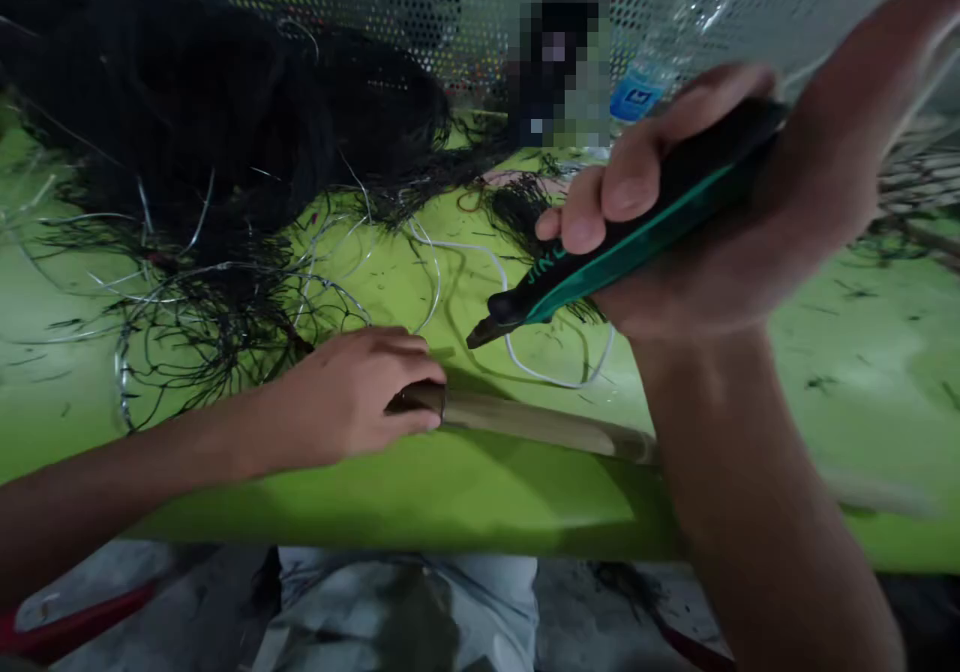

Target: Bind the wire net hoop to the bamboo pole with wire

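My left hand lies low over the green table, its fingers closed around the dark end of a pale rod that looks like a wooden handle. The rod stretches right, toward my right forearm. My right hand is raised over the table, fingers wrapped around a black-and-green hand tool, thumb stretched away. Partial lettering shows on the tool's side, and its short dark tip points down and left, above the table and apart from the rod. Its exact kind is unclear. Black netting with clear line lies beyond my left hand.
A large heap of black netting fills the back left of the green table. White cord loops near the tool tip. A water bottle stands by the perforated back panel. Black scraps are scattered around.
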`<state>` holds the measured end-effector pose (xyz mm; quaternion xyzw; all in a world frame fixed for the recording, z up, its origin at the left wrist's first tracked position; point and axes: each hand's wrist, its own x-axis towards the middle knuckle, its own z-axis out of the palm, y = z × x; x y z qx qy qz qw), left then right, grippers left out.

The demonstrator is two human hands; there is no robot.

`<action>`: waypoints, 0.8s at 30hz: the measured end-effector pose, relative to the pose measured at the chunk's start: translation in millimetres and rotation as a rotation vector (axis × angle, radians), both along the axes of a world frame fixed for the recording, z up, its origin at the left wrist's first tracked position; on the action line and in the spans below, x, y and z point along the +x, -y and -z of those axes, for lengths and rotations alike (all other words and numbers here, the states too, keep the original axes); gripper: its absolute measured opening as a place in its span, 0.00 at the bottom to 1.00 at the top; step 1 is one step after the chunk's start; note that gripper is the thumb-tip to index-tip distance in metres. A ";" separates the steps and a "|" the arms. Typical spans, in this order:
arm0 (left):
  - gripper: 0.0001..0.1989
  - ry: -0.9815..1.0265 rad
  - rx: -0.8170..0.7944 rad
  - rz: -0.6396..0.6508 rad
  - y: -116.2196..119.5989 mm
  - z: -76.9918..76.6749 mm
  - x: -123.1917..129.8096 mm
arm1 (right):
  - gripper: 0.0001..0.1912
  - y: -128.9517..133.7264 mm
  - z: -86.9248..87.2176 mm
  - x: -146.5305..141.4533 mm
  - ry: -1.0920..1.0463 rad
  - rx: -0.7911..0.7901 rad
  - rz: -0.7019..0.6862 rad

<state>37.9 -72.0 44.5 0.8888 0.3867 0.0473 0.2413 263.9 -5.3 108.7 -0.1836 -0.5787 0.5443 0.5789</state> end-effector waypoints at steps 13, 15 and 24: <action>0.11 0.128 0.027 -0.028 10.1 15.7 -2.6 | 0.35 -1.5 24.3 -7.0 0.195 0.002 0.273; 0.11 0.151 0.029 -0.042 11.8 16.1 -1.8 | 0.34 0.3 26.6 -9.0 0.290 -0.013 0.291; 0.15 0.156 0.126 -0.056 15.6 22.1 7.5 | 0.14 -4.5 35.5 -0.9 0.252 -0.093 0.201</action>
